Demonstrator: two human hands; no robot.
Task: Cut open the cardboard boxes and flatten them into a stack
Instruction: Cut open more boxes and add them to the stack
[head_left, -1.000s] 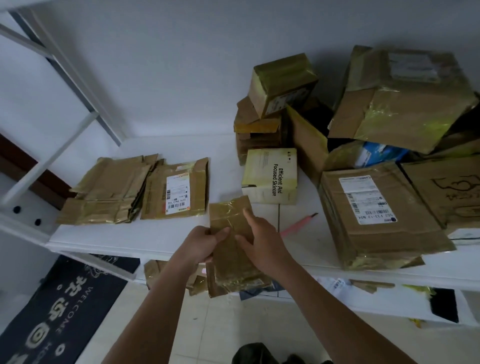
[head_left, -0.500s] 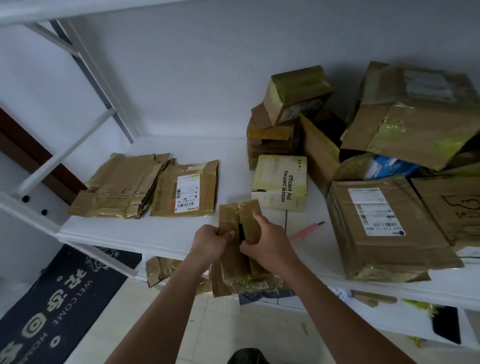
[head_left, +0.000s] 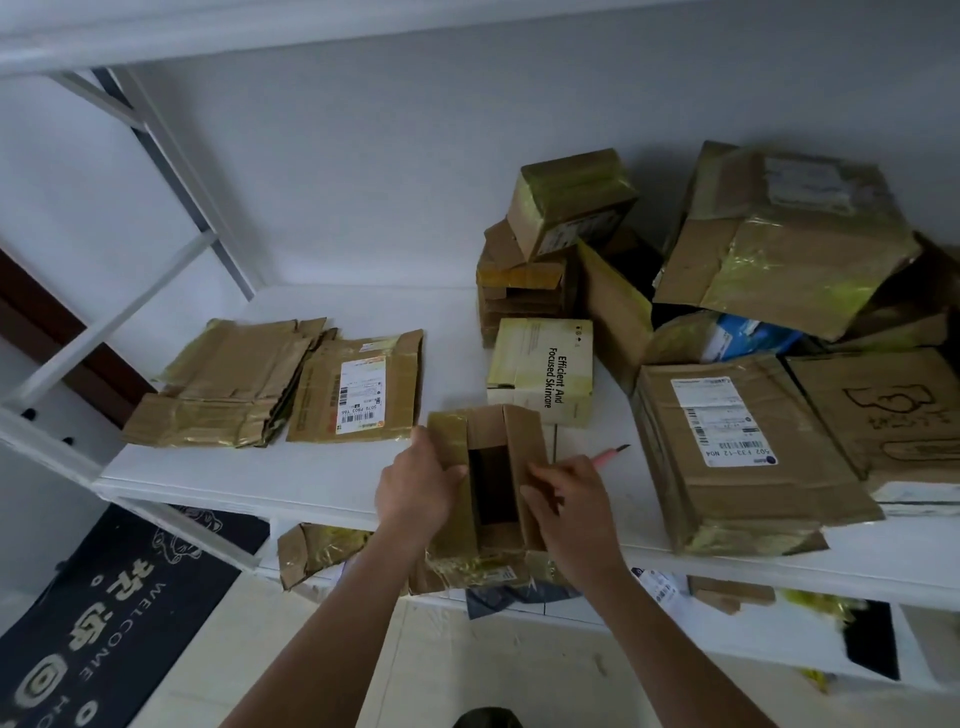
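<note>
Two flattened stacks sit toward the shelf's (head_left: 218, 480) left front corner: the ragged flat pile (head_left: 223, 387), then the labelled flat piece (head_left: 358, 389) touching its right side. At the front edge, middle, the small box (head_left: 488, 483) stands cut open, flaps spread. Left hand (head_left: 415, 486) grips its left flap; right hand (head_left: 569, 501) pinches the right flap; hands apart, box between. Risk: the box overhangs the front edge, so a hard pull could tip it to the floor or tear a flap. One pink cutter (head_left: 608, 454) lies just beside the right hand; knuckles could catch its blade. Uncut boxes (head_left: 727, 447) crowd the right end: at least seven, exact count unclear.
</note>
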